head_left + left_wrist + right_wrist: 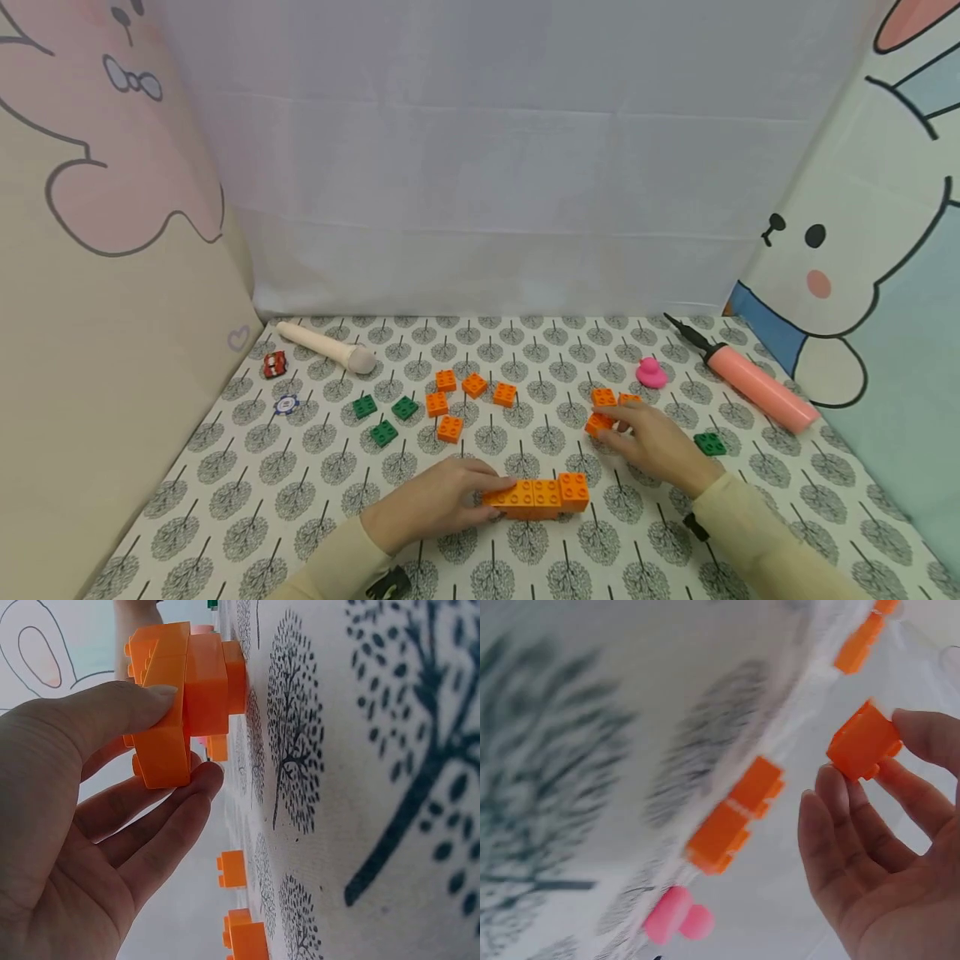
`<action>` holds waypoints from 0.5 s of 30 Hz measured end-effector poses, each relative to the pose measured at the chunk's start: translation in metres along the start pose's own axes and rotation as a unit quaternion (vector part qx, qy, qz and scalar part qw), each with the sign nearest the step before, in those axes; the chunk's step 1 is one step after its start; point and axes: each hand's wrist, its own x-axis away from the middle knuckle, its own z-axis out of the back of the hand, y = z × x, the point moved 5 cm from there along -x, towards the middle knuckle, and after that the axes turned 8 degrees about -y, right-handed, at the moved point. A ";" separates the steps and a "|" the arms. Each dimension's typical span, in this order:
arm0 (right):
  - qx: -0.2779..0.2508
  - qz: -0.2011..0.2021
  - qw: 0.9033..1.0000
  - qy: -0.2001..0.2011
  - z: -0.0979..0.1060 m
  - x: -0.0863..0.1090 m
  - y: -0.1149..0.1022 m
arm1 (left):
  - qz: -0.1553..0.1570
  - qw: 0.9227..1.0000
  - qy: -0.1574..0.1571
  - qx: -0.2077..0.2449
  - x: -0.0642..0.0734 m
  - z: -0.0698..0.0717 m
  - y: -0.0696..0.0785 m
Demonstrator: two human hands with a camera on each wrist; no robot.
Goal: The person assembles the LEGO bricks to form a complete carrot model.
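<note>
My left hand [429,505] grips one end of a row of joined orange toy bricks [546,495] low in the head view. In the left wrist view, the thumb lies along the side of the joined bricks [166,754], with fingertips beneath. Farther right, my right hand [654,446] pinches a single orange brick [597,425] between thumb and fingers. The right wrist view shows that pinched brick [864,742] held off the cloth. Just beyond it lie two loose orange bricks [603,397], partly behind the hand in the head view.
Several orange bricks [474,385] and three green bricks [383,433] lie left of centre. Another green brick [709,444] is beside the right wrist. Around them are a pink duck [651,373], a pump [761,387], a microphone [330,347], a toy car [274,364] and a chip [286,404].
</note>
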 end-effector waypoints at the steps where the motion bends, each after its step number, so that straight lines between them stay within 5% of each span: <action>1: -0.008 0.008 1.000 0.004 0.001 0.001 -0.004 | 0.000 1.000 0.000 0.000 0.000 0.000 0.000; 9: -0.071 0.051 0.996 0.002 0.004 0.013 -0.043 | 0.000 1.000 0.000 -0.001 0.000 0.000 0.001; 15: -0.075 0.142 0.987 0.007 -0.003 0.023 -0.075 | 0.005 1.000 0.000 0.000 0.000 0.001 0.001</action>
